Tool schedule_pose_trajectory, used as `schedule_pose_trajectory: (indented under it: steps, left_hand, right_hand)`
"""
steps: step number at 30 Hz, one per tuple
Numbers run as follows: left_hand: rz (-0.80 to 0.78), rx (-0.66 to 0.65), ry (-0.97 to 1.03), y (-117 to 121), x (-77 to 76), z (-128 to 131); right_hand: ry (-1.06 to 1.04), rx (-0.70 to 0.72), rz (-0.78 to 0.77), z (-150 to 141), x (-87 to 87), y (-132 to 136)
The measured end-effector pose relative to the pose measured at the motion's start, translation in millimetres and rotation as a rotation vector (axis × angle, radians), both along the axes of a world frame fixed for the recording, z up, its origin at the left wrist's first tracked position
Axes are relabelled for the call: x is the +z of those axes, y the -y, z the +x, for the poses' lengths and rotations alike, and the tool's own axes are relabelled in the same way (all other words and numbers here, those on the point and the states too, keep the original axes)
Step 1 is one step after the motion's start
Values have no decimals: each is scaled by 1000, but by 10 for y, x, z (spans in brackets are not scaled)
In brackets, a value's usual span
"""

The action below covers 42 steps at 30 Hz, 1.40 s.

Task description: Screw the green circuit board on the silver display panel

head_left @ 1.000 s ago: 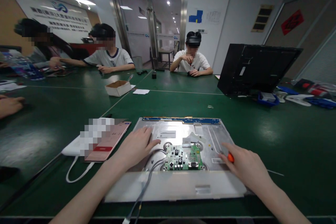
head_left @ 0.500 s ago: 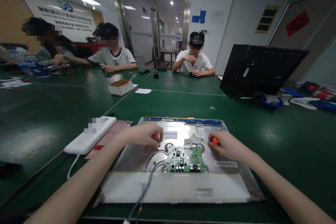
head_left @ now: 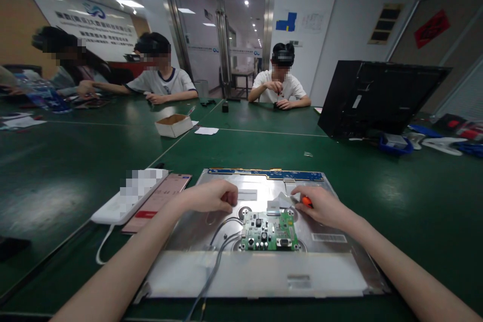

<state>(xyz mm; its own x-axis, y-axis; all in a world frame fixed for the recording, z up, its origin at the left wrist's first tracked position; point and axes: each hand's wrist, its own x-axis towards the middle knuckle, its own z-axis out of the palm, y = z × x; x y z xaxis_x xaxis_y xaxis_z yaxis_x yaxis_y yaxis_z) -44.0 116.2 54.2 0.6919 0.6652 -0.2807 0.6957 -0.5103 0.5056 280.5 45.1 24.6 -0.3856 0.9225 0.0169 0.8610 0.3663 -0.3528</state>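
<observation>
A metal-backed display panel (head_left: 181,229) lies flat in front of me, with a green circuit board (head_left: 269,231) on its middle. Grey cables (head_left: 217,261) run from the board's left side toward me. My left hand (head_left: 215,196) is over the panel's upper left, fingers curled in; whatever they may hold is hidden. At the upper right, my right hand (head_left: 320,204) is closed around an orange-handled tool (head_left: 307,202), its tip out of sight. That hand's index finger reaches toward a crumpled silver tape flap (head_left: 285,200) above the board. A blue strip board (head_left: 294,175) borders the panel's far edge.
Left of the panel are a white power strip (head_left: 116,206) and a pink-screened phone (head_left: 160,198). Farther off stand an open white box (head_left: 173,127) and, at right, a black monitor (head_left: 377,100) beside a blue tray (head_left: 396,143). Several co-workers sit across the green table (head_left: 245,148).
My left hand's fingers have curled in more. My right hand's index finger has stretched leftward to the silver flap, the orange-handled tool still in that hand. The view has shifted slightly.
</observation>
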Motion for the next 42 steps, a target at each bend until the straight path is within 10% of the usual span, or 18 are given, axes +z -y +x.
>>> schedule_pose_trajectory:
  steps: [17,27,42]
  left_hand:
    - [164,134,157,57,-14,96]
    - [-351,-196,120,78,121,-110]
    - [-314,-243,104,124,-26,-64]
  right_hand:
    - [22,-24,47,-80,-28,-8]
    - [59,102,89,-618,282,-250]
    - [150,210,128,-1141,163,-562]
